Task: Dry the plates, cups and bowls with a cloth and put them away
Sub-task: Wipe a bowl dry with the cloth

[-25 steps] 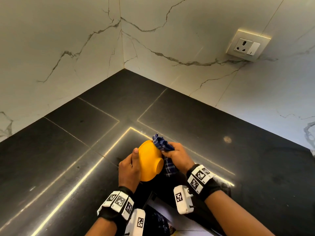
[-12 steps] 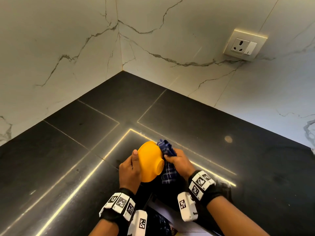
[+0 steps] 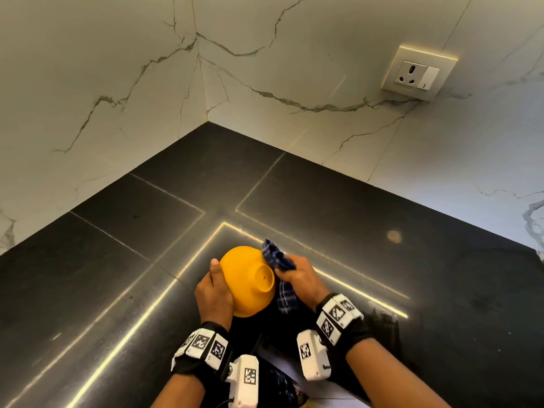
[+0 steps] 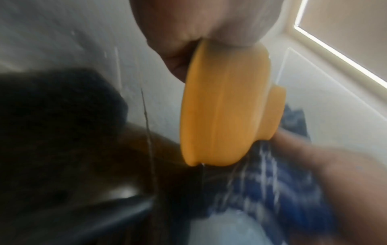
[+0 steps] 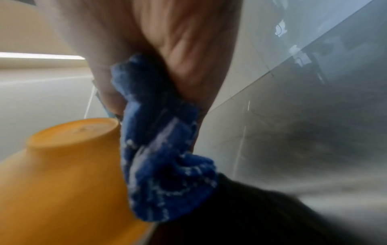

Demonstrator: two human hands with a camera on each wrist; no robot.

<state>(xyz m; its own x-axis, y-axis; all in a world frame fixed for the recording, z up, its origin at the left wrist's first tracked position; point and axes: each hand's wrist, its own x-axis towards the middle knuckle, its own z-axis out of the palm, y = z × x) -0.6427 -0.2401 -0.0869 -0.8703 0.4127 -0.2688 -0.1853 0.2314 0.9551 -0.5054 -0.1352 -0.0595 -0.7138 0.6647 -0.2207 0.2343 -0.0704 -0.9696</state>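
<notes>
Left hand [image 3: 214,293] fingers grip the smooth yellow bowl [image 3: 248,279] by its rim; right hand [image 3: 303,278] fingers clutch the bunched blue checked cloth [image 3: 278,257] against its footed base.

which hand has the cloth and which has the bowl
The right hand grips the blue checked cloth against the bowl's outside. The left hand holds the yellow bowl by its rim, base turned toward the camera.

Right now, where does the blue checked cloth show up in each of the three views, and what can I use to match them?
Head: the blue checked cloth sits low centre, gripped by the right hand, at the right of the yellow bowl.
Left wrist: the cloth is at lower right, blurred, below and behind the bowl.
Right wrist: the cloth hangs in the centre, against the bowl's side.
Shared landmark: the bowl's round foot, facing the cloth.
</notes>
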